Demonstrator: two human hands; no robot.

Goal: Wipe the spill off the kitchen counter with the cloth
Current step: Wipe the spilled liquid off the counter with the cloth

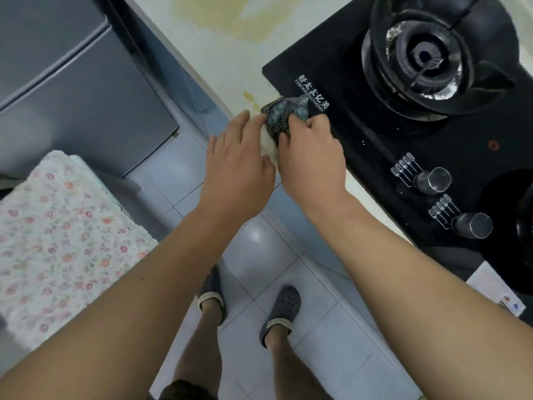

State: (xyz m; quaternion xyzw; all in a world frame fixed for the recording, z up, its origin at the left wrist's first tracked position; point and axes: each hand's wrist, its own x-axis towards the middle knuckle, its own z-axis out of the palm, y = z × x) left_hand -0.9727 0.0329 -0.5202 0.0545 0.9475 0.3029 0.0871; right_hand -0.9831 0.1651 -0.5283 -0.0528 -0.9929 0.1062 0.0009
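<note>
The floor (253, 249) of pale tiles is filling the middle of the view, and the person's two feet in dark clogs (281, 306) are standing on it. At the upper left a grey fridge (72, 90) is standing, and below it a flowered cover (57, 241) is lying over something I cannot see. The pale surface (230, 62) is running diagonally from the top to the right edge, and a black hob (432, 134) is sitting on it, with one burner (421, 56) and two knobs (432, 180) showing clearly.

A big yellowish spill (230, 15) is spreading over the surface at the top, well apart from the hands, and a smaller streak (251, 99) is lying just beside the cloth (284, 116). The cloth (dark and checked, crumpled into a lump) is resting at the front edge of the surface, touching the corner of the hob.

The right hand (311, 157) is gripping the cloth, with its fingers curled over the near side. The left hand (239, 163) is lying flat beside it, its fingers straight and their tips touching the cloth's left side.
</note>
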